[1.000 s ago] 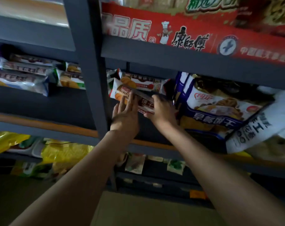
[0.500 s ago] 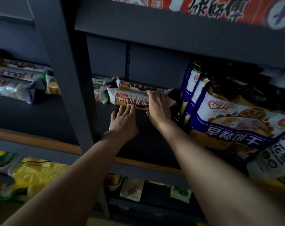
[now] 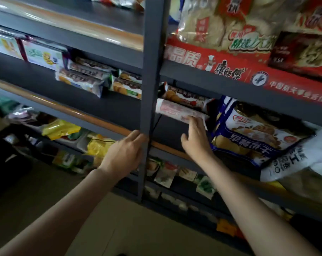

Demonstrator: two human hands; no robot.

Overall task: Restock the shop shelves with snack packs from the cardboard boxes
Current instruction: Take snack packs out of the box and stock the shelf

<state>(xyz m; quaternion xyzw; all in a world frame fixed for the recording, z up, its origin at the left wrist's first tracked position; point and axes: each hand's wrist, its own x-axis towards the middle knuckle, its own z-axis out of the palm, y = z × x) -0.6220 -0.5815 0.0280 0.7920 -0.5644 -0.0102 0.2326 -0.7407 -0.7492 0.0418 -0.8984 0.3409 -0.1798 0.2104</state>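
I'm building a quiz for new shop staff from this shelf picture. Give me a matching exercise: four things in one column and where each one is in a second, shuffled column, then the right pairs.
Column one
1. left hand
2. right hand
3. blue and white biscuit bag
4. red banner

Column two
A. along the front edge of the upper shelf
B. fingertips on the long pale biscuit pack
C. at the dark upright post, holding nothing
D. leaning on the shelf, right of the long packs

Pairs: 1-C, 2-B, 3-D, 4-A
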